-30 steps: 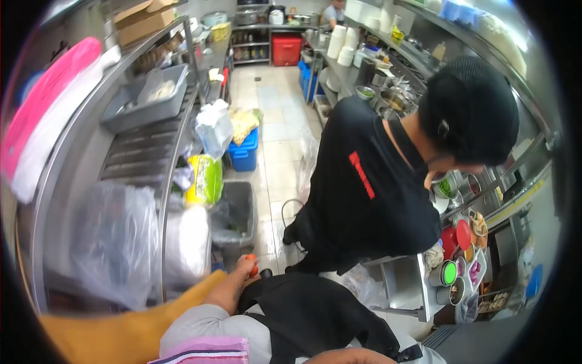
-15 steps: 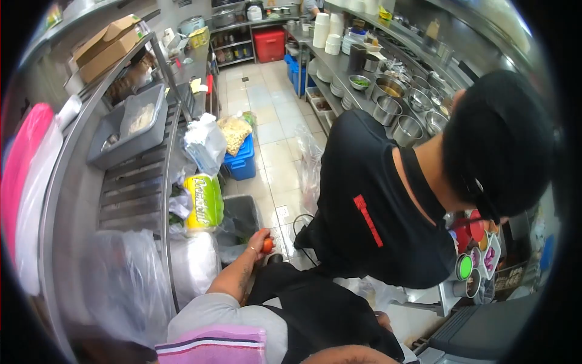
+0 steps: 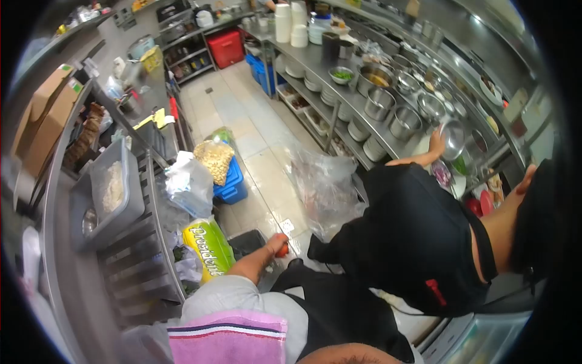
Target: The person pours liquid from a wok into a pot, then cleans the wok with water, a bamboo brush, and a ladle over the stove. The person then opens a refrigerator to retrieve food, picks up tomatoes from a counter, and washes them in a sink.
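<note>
Low in the middle of the view, my left hand [image 3: 277, 244] is wrapped round a small orange-red object [image 3: 282, 250], likely a tomato. Beneath and beside it are a dark grey bin [image 3: 247, 242] and the tiled floor. My right hand is not visible. A pink towel [image 3: 227, 337] with a striped band lies over my left shoulder. To the right, a co-worker in black [image 3: 418, 230] leans over the counter, one hand on a metal bowl [image 3: 452, 139].
A steel counter [image 3: 309, 64] with pots and bowls runs along the right. On the left a rack holds a grey tub [image 3: 130, 182]. A yellow-green pack [image 3: 208, 249], a blue bin [image 3: 233, 188] and clear plastic bags [image 3: 321, 188] stand around the aisle.
The view has swung right and moved forward along the aisle. The orange-red object stays in my left hand. The co-worker now appears farther right, with a hand on a bowl showing.
</note>
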Demonstrator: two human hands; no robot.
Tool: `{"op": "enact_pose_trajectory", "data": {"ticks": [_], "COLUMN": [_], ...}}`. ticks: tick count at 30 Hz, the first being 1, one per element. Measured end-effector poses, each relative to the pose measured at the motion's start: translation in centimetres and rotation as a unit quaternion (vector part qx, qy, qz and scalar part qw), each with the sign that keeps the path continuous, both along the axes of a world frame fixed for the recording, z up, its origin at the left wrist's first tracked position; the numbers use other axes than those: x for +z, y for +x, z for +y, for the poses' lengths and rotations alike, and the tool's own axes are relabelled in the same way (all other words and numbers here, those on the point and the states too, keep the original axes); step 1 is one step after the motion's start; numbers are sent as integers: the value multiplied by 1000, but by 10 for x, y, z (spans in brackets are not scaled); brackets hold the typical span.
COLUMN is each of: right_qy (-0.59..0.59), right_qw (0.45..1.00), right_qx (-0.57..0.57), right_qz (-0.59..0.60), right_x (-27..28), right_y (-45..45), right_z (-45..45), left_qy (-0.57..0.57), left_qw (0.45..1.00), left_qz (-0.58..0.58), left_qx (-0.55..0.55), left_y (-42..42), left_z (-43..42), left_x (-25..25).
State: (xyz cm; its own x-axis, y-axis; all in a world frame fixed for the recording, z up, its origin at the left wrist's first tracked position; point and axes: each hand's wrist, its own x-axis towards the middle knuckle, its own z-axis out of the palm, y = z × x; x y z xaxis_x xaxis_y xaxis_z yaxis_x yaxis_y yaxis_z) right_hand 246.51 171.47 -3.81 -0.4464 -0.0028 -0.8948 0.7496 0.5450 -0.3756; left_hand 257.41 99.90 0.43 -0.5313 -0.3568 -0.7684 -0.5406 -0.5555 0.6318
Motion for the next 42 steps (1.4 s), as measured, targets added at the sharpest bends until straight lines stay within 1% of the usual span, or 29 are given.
{"op": "enact_pose_trajectory", "data": {"ticks": [2, 3, 5, 6, 8, 9, 11, 12, 13, 14, 15, 16, 18, 19, 20, 21, 22, 23, 25, 29, 30, 32, 33, 35, 36, 37, 39, 41, 42], "right_qy": [-8, -12, -17, -21, -32, -39, -62, 19, 3, 20, -31, -119, -37, -17, -7, -10, 3, -5, 11, 1, -9, -44, -89, 157, 156, 152, 162, 219, 259], "right_qw": [1000, 1000, 999, 997, 996, 986, 995, 993, 987, 990, 996, 971, 987, 989, 990, 990, 990, 992, 991, 996, 996, 990, 977, 973, 973, 974, 936, 907, 879], "right_qx": [-9, -18, -46, -62, -70, 155, -70, -92, -117, -124, 70, -184, -145, -140, -137, -139, -137, -125, -129, -91, -79, -44, -26, -12, -1, 12, 26, 81, 60], "right_qz": [-2, -7, -24, -38, -51, 44, -21, -75, -112, -59, 53, -97, -55, -50, -44, -31, -27, -13, -16, 24, 50, 124, 190, 171, 168, 164, 313, 351, 395], "right_x": [-3, -8, -25, -38, -68, -64, -94, -87, -60, -43, -51, -74, -50, -39, -28, -2, -4, -4, 20, 49, 53, 62, 59, 95, 96, 94, 92, 105, 114], "right_y": [15, 22, 33, 36, 37, 25, 35, 37, 44, 59, 75, 85, 112, 121, 128, 121, 126, 138, 136, 124, 110, 65, 51, -24, -57, -86, -146, -220, -257], "right_z": [-9, -11, -3, 5, 25, 34, 45, 27, 7, -17, -11, -9, -49, -69, -93, -129, -149, -175, -245, -377, -405, -465, -492, -544, -556, -561, -576, -585, -585], "left_qy": [7, 10, 10, -12, -1, 10, 13, 17, 20, 23, 29, 31, 34, 33, 40, 42, 42, 45, 36, 18, 16, 24, 30, 37, 57, 38, 28, 21, 19], "left_qw": [1000, 1000, 1000, 1000, 1000, 999, 999, 999, 998, 998, 998, 999, 999, 999, 999, 999, 999, 998, 996, 986, 983, 980, 976, 974, 974, 976, 970, 969, 966], "left_qz": [-21, -4, 8, 5, 29, 38, 17, 1, -9, -7, -9, -6, -6, -2, -21, -25, -27, -36, -47, -106, -112, -98, -99, -110, -105, -127, -131, -129, -122], "left_qx": [10, 7, 12, 1, -4, -5, -31, -39, -58, -58, -57, -41, -10, 5, -10, -4, 1, -12, -72, -125, -145, -174, -192, -193, -192, -173, -201, -211, -227], "left_y": [2, 4, 6, 4, 5, 5, 0, -3, -8, -14, -19, -28, -53, -67, -82, -105, -124, -139, -179, -228, -239, -248, -257, -287, -298, -315, -346, -373, -388], "left_z": [-26, -38, -47, -47, -52, -51, -54, -58, -67, -80, -92, -104, -133, -147, -161, -177, -198, -219, -266, -350, -368, -409, -431, -451, -466, -468, -473, -477, -476], "left_x": [-9, -17, -4, 10, 11, 11, 26, 30, 26, 16, 7, -1, -14, -18, -16, -9, -15, -21, -32, -31, -26, -43, -57, -44, -60, -52, -44, -36, -29]}}
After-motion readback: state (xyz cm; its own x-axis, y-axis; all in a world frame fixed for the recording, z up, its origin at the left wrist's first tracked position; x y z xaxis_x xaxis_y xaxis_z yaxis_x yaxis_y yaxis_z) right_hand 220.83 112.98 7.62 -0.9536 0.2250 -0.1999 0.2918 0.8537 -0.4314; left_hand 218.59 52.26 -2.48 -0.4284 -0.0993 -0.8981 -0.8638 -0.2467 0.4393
